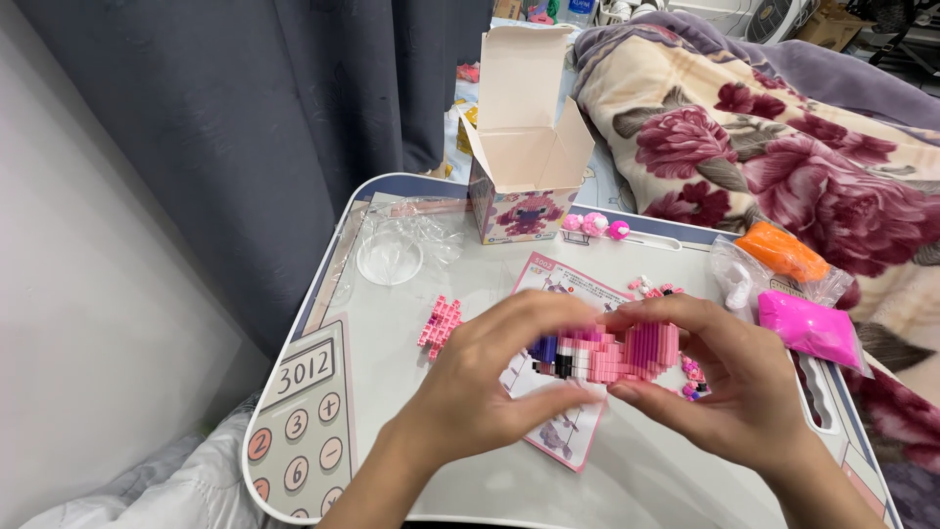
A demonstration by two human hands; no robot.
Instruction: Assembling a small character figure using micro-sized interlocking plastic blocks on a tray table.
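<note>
Left hand (pixel 490 377) and right hand (pixel 729 382) both in a grip on the pink block model (pixel 612 353), held above the surface (pixel 392 333). Under the grip: instruction sheet (pixel 568 441). Left of it, a pink block piece (pixel 440 325), bare room around. Right: pink bag (pixel 808 328), orange bag (pixel 781 252) near the rim. Beyond: open box (pixel 524 167).

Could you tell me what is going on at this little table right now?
A person's left hand and right hand together hold a partly built pink brick model above an instruction sheet on a white tray table. A smaller pink brick piece lies to the left, and an open box stands behind.
</note>
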